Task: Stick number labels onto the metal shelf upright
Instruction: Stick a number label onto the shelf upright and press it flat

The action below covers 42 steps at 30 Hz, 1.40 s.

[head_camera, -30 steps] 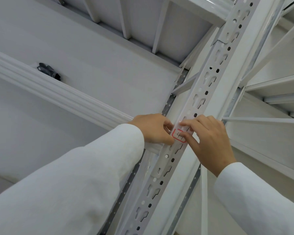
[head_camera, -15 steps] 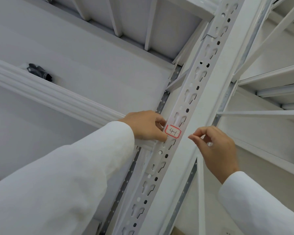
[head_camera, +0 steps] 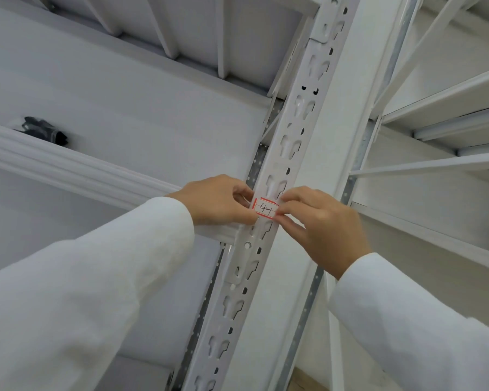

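Observation:
A white number label [head_camera: 265,208] with a red border and handwritten "4-1" lies across the face of the white perforated metal shelf upright [head_camera: 292,136], which runs diagonally through the view. My left hand [head_camera: 218,200] holds the label's left end, thumb and curled fingers at its edge against the upright. My right hand [head_camera: 319,224] meets the label's right end with curled fingertips pinching that edge. The label's middle is in plain sight between the two hands.
White shelf beams [head_camera: 446,97] and braces branch off to the right of the upright. A ribbed white shelf edge [head_camera: 68,167] runs to the left, with a dark object [head_camera: 44,131] lying above it. The underside of a shelf [head_camera: 181,29] spans the top.
Half a second ago my right hand was off the label, to its right; it has come back to the label's right end. My left hand has stayed at the left end.

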Tool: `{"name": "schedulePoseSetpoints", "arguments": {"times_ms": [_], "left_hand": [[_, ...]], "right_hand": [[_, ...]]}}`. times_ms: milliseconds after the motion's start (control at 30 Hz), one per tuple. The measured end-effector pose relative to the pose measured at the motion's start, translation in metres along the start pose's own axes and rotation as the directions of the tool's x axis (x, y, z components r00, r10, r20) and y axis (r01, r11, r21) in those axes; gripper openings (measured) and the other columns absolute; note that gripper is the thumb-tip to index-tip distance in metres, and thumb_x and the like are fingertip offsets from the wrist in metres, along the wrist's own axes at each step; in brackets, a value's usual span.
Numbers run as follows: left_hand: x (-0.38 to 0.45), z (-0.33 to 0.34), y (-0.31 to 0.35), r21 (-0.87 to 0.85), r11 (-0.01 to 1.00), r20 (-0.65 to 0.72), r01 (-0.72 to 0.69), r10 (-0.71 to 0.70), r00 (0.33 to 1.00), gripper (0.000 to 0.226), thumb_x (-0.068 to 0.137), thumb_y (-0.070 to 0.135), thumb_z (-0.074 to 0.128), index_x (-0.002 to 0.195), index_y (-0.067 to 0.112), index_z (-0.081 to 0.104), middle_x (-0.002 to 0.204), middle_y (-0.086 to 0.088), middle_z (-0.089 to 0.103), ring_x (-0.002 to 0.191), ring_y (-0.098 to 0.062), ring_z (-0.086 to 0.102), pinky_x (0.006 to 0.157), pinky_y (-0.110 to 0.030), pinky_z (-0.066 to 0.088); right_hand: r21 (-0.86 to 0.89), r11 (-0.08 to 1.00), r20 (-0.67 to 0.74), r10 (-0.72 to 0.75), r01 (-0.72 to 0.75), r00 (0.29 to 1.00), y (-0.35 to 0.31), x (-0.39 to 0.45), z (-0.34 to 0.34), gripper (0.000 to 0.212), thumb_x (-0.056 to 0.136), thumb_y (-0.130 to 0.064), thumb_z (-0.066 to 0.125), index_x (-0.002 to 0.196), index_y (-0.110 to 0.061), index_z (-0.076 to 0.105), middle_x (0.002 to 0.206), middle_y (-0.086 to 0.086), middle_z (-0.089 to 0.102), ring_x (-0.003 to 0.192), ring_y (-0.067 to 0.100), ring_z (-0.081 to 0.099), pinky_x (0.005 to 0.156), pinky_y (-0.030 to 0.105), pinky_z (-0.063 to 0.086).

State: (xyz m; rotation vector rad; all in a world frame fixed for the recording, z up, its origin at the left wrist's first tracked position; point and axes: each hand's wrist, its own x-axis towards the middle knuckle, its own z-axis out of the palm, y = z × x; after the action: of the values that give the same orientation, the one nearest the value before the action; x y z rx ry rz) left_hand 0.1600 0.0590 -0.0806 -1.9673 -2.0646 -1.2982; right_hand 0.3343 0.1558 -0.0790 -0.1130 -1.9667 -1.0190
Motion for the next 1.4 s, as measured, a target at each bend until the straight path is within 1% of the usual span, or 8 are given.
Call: {"name": "schedulePoseSetpoints", "arguments": {"times_ms": [300,400,533,767,1067,1167,1300,1400], "left_hand": [[0.001,0.001,-0.001,-0.006,1.000,-0.018,0.000,0.000,1.000,0.032,0.074,0.039,0.066,0.106,0.036,0.064,0.091,0.023,0.068,0.094,-0.001,0.062,0.090,-0.026,0.043],[0.001,0.001,-0.001,-0.006,1.000,-0.019,-0.005,0.005,1.000,0.032,0.074,0.038,0.065,0.106,0.036,0.064,0.091,0.023,0.068,0.094,0.000,0.062,0.090,-0.026,0.043],[0.000,0.001,-0.001,-0.002,1.000,-0.016,-0.007,0.007,1.000,0.035,0.075,0.037,0.064,0.109,0.036,0.063,0.094,0.022,0.067,0.096,-0.002,0.061,0.090,-0.026,0.042],[-0.001,0.001,-0.001,0.026,1.000,-0.021,-0.009,0.009,1.000,0.036,0.075,0.039,0.063,0.111,0.038,0.061,0.097,0.022,0.067,0.097,-0.002,0.060,0.087,-0.025,0.042],[-0.001,0.001,0.000,0.041,0.999,-0.029,-0.012,0.013,0.999,0.037,0.075,0.040,0.063,0.112,0.037,0.061,0.099,0.022,0.067,0.098,-0.002,0.060,0.086,-0.025,0.041],[-0.002,0.001,0.000,0.041,0.999,-0.032,-0.009,0.011,0.999,0.038,0.075,0.040,0.063,0.113,0.036,0.061,0.099,0.022,0.067,0.097,-0.001,0.060,0.086,-0.024,0.041],[-0.001,0.001,0.000,0.040,0.999,-0.030,-0.009,0.011,0.999,0.038,0.074,0.040,0.062,0.112,0.037,0.061,0.098,0.022,0.066,0.097,-0.002,0.060,0.086,-0.024,0.041],[-0.001,0.002,0.000,0.047,0.999,-0.037,-0.011,0.012,0.999,0.039,0.074,0.041,0.062,0.113,0.037,0.061,0.099,0.022,0.066,0.098,-0.002,0.059,0.084,-0.024,0.040]], "right_hand": [[-0.144,0.985,0.005,-0.095,0.095,0.995,0.001,0.009,-0.001,0.016,0.090,-0.032,0.059,0.085,-0.020,0.068,0.078,-0.004,0.064,0.057,0.020,0.059,0.033,0.028,0.040],[-0.089,0.992,-0.001,-0.087,0.087,0.996,0.001,0.010,-0.001,0.016,0.089,-0.032,0.058,0.092,-0.020,0.069,0.093,-0.004,0.067,0.060,0.020,0.062,0.034,0.030,0.042],[-0.035,0.991,0.048,-0.125,0.126,0.991,0.007,0.013,-0.004,0.031,0.083,-0.038,0.056,0.102,-0.016,0.069,0.112,-0.002,0.066,0.058,0.021,0.062,0.035,0.030,0.047],[-0.045,0.989,0.052,-0.142,0.144,0.989,0.006,0.016,-0.005,0.035,0.086,-0.040,0.048,0.096,-0.016,0.071,0.105,-0.001,0.068,0.061,0.022,0.065,0.036,0.030,0.048],[-0.193,0.964,0.056,-0.174,0.181,0.983,0.007,0.015,-0.003,0.026,0.089,-0.034,0.051,0.092,-0.017,0.070,0.104,-0.004,0.069,0.060,0.021,0.065,0.033,0.024,0.039],[-0.166,0.970,0.033,-0.176,0.179,0.984,0.009,0.018,-0.003,0.023,0.092,-0.031,0.051,0.091,-0.018,0.069,0.102,-0.004,0.069,0.063,0.022,0.066,0.033,0.027,0.042],[-0.100,0.972,0.071,-0.207,0.213,0.976,0.010,0.018,-0.007,0.035,0.088,-0.043,0.047,0.100,-0.019,0.070,0.105,-0.001,0.069,0.069,0.022,0.068,0.035,0.027,0.045],[-0.106,0.972,0.065,-0.201,0.207,0.977,0.010,0.019,-0.008,0.033,0.087,-0.042,0.048,0.097,-0.020,0.071,0.103,-0.002,0.070,0.069,0.022,0.068,0.035,0.026,0.044]]}}
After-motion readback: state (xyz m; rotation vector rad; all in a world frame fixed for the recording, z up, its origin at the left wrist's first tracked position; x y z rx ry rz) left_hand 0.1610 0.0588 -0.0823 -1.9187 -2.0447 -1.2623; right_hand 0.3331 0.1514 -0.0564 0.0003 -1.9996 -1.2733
